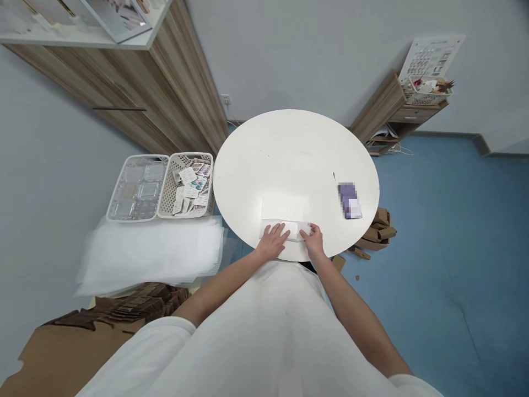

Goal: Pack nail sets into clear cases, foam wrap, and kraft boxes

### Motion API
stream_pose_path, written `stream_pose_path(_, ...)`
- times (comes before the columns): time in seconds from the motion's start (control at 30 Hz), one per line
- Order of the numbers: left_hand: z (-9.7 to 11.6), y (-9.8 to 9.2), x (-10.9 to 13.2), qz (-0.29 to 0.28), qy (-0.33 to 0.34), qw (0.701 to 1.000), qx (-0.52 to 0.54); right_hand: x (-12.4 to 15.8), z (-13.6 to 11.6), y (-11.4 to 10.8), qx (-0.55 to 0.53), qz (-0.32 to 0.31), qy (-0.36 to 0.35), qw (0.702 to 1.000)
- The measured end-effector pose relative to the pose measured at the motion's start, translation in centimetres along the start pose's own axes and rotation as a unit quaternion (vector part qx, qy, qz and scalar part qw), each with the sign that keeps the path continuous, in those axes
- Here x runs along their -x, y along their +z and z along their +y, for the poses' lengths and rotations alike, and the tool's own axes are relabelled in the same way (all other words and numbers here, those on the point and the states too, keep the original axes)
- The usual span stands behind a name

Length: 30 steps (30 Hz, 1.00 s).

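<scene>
At the near edge of the round white table (289, 160) lies a translucent white wrapping sheet (264, 226), folded into a flat strip. A brighter white rectangle (291, 229) shows in the middle of the strip; whether it is inside or on top, I cannot tell. My left hand (273, 241) rests on the strip's left part with its fingers spread. At the right end, my right hand (314, 241) grips the sheet between thumb and fingers.
A purple item with a pale patch (347, 199), blurred by pixels, lies on the table's right. Left stand a basket of cards (165, 193) and a basket of clear boxes (111, 201). Below them is a stack of white sheets (152, 253); cardboard (78, 347) fills the lower left.
</scene>
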<state>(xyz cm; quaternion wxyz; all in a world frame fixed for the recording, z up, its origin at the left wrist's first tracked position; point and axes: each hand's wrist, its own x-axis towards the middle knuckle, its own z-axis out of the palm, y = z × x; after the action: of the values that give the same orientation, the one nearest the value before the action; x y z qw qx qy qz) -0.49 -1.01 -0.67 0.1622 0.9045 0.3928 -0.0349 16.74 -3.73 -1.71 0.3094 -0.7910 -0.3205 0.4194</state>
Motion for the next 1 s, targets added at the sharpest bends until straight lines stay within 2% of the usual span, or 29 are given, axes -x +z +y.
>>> stream_pose_path(0.13,0.0,0.2,0.3,-0.002,-0.010,1.000,0.008,-0.9,-0.2,-0.3,-0.003,-0.008,0.018,1.000)
stream_pose_path(0.33,-0.1,0.0,0.4,-0.019,-0.011,1.000,0.011,-1.9,-1.0,-1.0,-0.058,-0.095,0.036,0.993)
stream_pose_path(0.57,0.3,-0.2,-0.3,-0.014,0.022,1.000,0.003,-0.8,-1.5,-1.2,-0.090,-0.081,0.029,0.992)
stream_pose_path(0.7,0.4,-0.5,-0.4,-0.020,0.032,0.999,0.003,-0.4,-2.3,-0.7,-0.096,-0.115,0.016,0.989)
stream_pose_path(0.8,0.6,-0.9,-0.2,-0.011,0.036,0.999,0.000,-0.4,-2.6,-0.2,-0.081,-0.159,0.004,0.984)
stream_pose_path(1.0,0.6,-0.9,0.2,-0.025,0.054,0.998,-0.020,-1.1,-2.5,-0.5,0.022,-0.186,-0.037,0.982)
